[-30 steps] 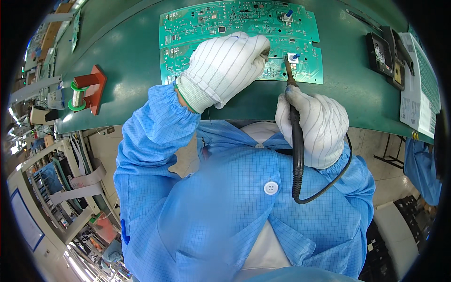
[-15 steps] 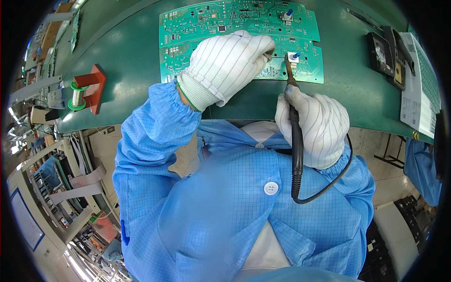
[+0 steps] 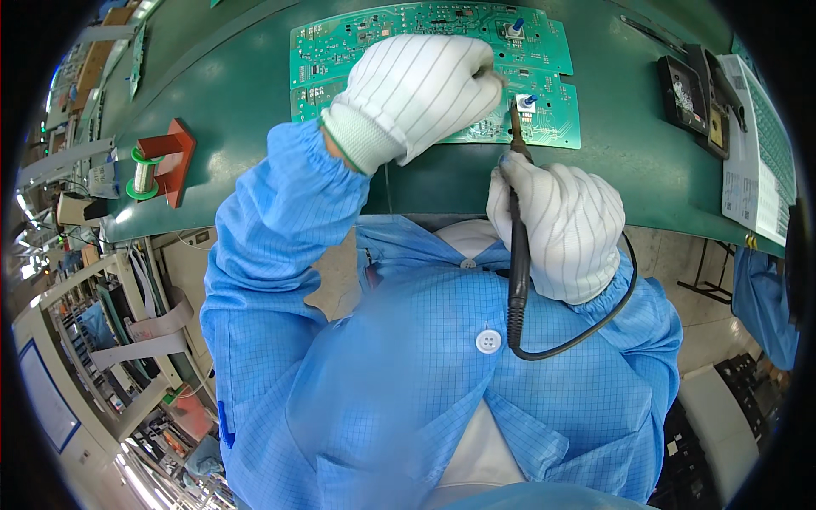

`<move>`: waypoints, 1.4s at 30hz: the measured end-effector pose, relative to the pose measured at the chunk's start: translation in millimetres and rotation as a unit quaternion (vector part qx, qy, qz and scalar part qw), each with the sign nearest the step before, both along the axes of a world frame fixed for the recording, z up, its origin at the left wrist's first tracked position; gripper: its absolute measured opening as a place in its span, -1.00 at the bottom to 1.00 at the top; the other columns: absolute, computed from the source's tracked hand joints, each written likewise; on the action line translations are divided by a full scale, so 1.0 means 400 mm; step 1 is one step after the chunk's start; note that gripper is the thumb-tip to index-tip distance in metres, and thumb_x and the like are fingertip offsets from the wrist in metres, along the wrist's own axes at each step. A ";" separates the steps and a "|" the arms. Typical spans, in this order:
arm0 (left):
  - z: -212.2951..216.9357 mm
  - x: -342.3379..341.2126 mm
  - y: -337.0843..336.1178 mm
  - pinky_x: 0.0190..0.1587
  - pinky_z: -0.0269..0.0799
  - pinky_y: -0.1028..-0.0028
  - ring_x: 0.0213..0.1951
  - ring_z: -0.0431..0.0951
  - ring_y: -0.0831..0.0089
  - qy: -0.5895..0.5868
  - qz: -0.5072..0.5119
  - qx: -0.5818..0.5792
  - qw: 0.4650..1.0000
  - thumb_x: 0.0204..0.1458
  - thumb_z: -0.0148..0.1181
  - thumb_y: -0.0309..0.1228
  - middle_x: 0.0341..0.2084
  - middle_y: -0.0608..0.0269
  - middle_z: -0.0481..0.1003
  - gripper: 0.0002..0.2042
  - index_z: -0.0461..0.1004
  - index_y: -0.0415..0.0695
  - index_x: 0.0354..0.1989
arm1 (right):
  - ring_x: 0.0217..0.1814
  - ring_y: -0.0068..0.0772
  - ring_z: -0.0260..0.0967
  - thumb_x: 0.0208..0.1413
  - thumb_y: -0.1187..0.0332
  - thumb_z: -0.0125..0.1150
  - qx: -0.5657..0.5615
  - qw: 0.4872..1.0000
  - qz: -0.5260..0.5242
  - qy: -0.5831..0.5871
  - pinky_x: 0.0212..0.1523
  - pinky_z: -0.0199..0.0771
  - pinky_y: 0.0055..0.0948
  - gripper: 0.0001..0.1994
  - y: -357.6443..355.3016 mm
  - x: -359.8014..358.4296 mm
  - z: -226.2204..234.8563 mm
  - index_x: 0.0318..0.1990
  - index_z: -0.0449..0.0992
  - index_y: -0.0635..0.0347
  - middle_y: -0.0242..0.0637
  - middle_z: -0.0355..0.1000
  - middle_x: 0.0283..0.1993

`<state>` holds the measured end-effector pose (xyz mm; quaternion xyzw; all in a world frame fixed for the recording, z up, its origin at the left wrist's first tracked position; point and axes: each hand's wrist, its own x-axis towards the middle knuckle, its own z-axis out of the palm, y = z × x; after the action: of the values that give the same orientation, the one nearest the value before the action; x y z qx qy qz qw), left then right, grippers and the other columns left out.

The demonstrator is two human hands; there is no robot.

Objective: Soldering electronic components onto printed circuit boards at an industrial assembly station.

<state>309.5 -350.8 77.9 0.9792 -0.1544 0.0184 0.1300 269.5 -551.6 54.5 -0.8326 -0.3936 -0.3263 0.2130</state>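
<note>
Boards (image 3: 476, 42) of thin green circuitry lie flat on the green desk (image 3: 238, 102), likely light, stiff and fragile, best held by the edges. Left hand (image 3: 416, 89) rests curled on them; right hand (image 3: 561, 221) grips a corded soldering iron (image 3: 516, 255), tip at a blue knob (image 3: 525, 102). Solder spool (image 3: 144, 174) sits left, factory racks beyond.
</note>
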 end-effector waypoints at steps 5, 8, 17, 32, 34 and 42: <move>-0.033 0.047 -0.019 -0.34 0.53 0.17 -0.41 0.61 0.06 -0.204 -0.112 0.057 0.971 0.13 0.10 0.04 -0.51 0.05 0.57 -0.58 0.57 -0.11 -0.41 | -0.60 -0.48 0.24 0.01 0.38 0.22 -0.032 0.999 0.004 -0.019 -0.60 0.25 -0.45 -0.91 0.001 -0.008 0.020 -0.47 0.43 0.06 -0.45 0.18 -0.61; 0.025 0.090 -0.053 -0.24 0.57 0.17 -0.33 0.64 0.05 0.138 0.041 0.040 0.989 0.04 -0.01 0.36 -0.43 -0.04 0.59 -0.27 0.62 -0.20 -0.32 | -0.62 -0.39 0.33 -0.11 0.42 0.40 -0.054 0.998 0.022 0.016 -0.60 0.32 -0.42 -0.76 -0.008 -0.013 0.028 -0.22 0.58 0.18 -0.38 0.30 -0.58; 0.008 0.087 -0.054 -0.15 0.57 0.18 -0.26 0.66 0.04 0.113 0.027 0.042 0.992 -0.07 -0.10 0.53 -0.39 -0.09 0.60 -0.10 0.64 -0.22 -0.25 | -0.62 -0.41 0.32 -0.12 0.43 0.40 -0.072 0.996 0.023 0.039 -0.59 0.33 -0.43 -0.76 -0.019 -0.017 0.028 -0.23 0.57 0.16 -0.39 0.31 -0.57; 0.032 0.020 -0.013 -0.29 0.57 0.23 -0.36 0.61 0.08 -0.058 -0.086 0.138 0.985 0.18 0.00 0.01 -0.37 0.06 0.55 -0.58 0.56 -0.12 -0.23 | -0.46 -0.24 0.50 -0.20 0.55 0.42 0.089 0.990 -0.010 0.109 -0.29 0.57 -0.30 -0.76 -0.132 0.008 0.008 -0.30 0.56 0.14 -0.28 0.54 -0.43; 0.010 0.037 -0.007 -0.33 0.55 0.29 -0.38 0.59 0.11 0.067 0.019 0.121 0.990 0.17 0.08 -0.16 -0.31 0.10 0.52 -0.73 0.50 -0.10 -0.18 | -0.44 -0.25 0.50 -0.17 0.59 0.38 0.099 0.991 0.003 0.095 -0.29 0.56 -0.34 -0.76 -0.165 0.035 -0.017 -0.28 0.55 0.17 -0.25 0.55 -0.37; -0.043 -0.110 -0.022 -0.49 0.49 0.39 -0.53 0.58 0.27 -0.213 0.049 -0.110 0.970 0.00 0.30 -0.30 -0.61 0.26 0.52 -0.90 0.57 -0.02 -0.39 | -0.37 -0.27 0.53 -0.12 0.50 0.40 0.242 0.936 -0.041 0.252 -0.25 0.57 -0.36 -0.80 -0.191 0.069 -0.089 -0.27 0.56 0.17 -0.27 0.59 -0.33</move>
<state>265.6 -359.4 60.8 0.9386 -0.1279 0.2502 0.2000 296.9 -628.1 18.9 -0.8265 -0.2017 -0.1992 0.4864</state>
